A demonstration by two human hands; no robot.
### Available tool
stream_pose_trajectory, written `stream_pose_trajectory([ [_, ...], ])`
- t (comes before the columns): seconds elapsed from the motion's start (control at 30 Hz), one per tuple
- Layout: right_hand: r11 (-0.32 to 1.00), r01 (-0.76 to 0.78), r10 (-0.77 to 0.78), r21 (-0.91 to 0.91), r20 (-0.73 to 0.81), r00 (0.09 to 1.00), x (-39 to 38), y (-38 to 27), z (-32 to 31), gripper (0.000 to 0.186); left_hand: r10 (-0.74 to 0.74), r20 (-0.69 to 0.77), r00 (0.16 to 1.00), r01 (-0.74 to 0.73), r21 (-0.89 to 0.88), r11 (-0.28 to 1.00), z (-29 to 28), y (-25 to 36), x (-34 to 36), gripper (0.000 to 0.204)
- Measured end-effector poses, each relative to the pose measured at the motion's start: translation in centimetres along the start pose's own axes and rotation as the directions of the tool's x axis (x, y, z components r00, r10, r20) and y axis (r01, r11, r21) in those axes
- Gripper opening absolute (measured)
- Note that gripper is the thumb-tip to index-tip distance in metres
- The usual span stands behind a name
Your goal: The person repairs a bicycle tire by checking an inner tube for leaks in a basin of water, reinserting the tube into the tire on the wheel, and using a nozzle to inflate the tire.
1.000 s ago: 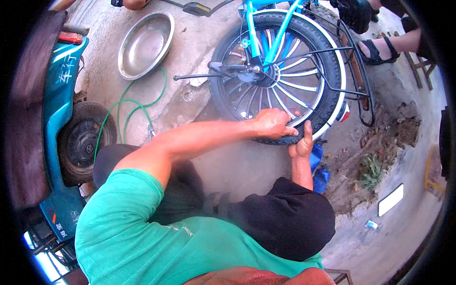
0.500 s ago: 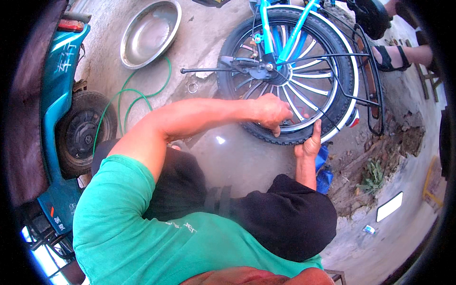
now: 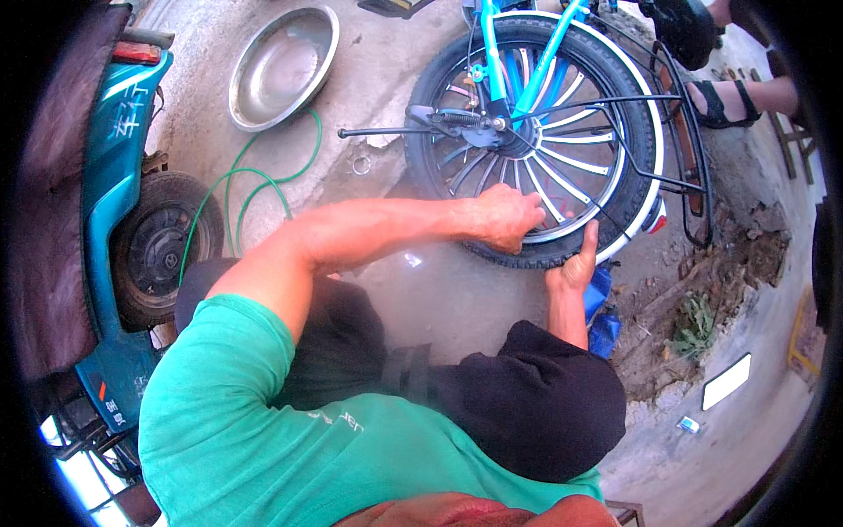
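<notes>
A light-blue bicycle's rear wheel (image 3: 634,119) fills the upper middle, with black tyre, white-edged rim and wide spokes. My left hand (image 3: 507,215) is curled at the lower part of the rim; whatever its fingers hold is hidden. Below and right of it, my right hand (image 3: 571,263) grips the tyre (image 3: 544,256), thumb raised along the outer side and fingers underneath, mostly hidden. A black carrier rack (image 3: 698,215) extends from the wheel's right, beside a red-and-white reflector (image 3: 654,222).
A steel basin (image 3: 281,66) and green hose (image 3: 283,180) lie upper left. A teal vehicle (image 3: 118,88) stands along the left edge. Another person's sandalled foot (image 3: 729,101) is at upper right. Blue plastic (image 3: 604,334), rubble and a plant (image 3: 694,325) lie beside my right knee.
Since a second ago, my left hand has shifted left along the rim and curled more. The bicycle appears further right in view. My right hand keeps its grip on the tyre.
</notes>
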State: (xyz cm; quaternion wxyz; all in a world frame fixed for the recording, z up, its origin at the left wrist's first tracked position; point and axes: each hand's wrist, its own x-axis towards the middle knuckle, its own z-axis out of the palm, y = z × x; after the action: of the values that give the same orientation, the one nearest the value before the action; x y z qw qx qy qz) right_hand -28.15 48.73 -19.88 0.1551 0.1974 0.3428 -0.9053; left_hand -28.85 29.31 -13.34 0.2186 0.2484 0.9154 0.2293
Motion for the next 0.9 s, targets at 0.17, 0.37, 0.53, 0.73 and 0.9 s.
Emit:
stream_pose_trajectory([
  [0.17, 0.997, -0.067, 0.052, 0.046, 0.26, 0.964, -2.3, 0.7, -1.1, 0.057, -0.01, 0.058, 0.998, 0.011, -0.016, 1.0, -0.8, 0.0, -0.1, 0.054],
  [0.37, 0.983, -0.169, 0.179, -0.069, 0.178, 0.967, -3.4, 4.1, -1.7, 0.054, -0.024, 0.058, 0.998, 0.025, -0.015, 1.0, -0.5, -0.2, -0.1, 0.05],
  [0.53, 0.99, -0.101, 0.112, -0.095, 0.117, 0.987, -1.2, 0.6, -1.4, 0.049, 0.149, -0.257, 0.955, -0.173, -0.072, 0.982, -1.1, -2.9, -2.1, 0.036],
  [0.73, 0.995, 0.018, -0.012, -0.099, 0.061, 0.998, -0.8, -0.9, 0.9, 0.048, -0.004, 0.073, 0.997, 0.015, -0.15, 0.989, 0.2, -6.1, -5.4, 0.036],
  [0.9, 0.986, -0.064, 0.079, -0.156, 0.091, 0.993, -0.2, -1.1, -1.2, 0.049, -0.07, 0.247, 0.966, 0.119, -0.19, 0.975, 0.1, -6.1, -4.7, 0.043],
])
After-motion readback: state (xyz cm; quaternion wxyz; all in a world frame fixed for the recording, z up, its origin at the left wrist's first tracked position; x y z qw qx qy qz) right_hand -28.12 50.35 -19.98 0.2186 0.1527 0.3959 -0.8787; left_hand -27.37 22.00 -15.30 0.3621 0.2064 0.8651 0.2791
